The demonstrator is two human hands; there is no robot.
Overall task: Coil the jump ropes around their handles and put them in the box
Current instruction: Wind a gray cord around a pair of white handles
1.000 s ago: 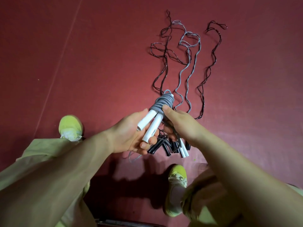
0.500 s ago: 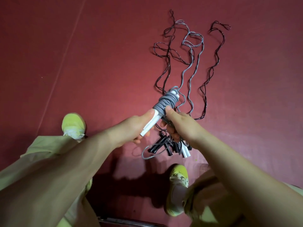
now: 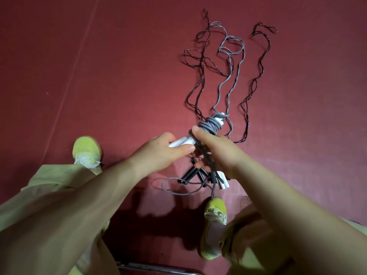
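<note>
Gripping white plastic jump-rope handles [image 3: 181, 142] in left hand [image 3: 158, 153], partly wrapped in grey cord coil [image 3: 210, 125]. Pinching grey cord at the coil with right hand [image 3: 216, 149]. Lying beyond both hands on red floor [image 3: 119, 76]: loose dark and grey ropes [image 3: 230, 76]. Lying beneath hands: black handles [image 3: 190, 175].

- Left hand [image 3: 158, 153]: raised in front of the body, back toward the camera, fingers curled round the white handles [image 3: 181, 142], thumb laid along their near side.
- Right hand [image 3: 214, 149]: level with the left and touching it; thumb tip pressed against the grey coiled rope [image 3: 210, 125], remaining fingers curled under, a dark cord crossing them.
- Forearms: both bare, reaching in from the lower corners and converging at the hands.
- Wrists: roughly straight.
</note>
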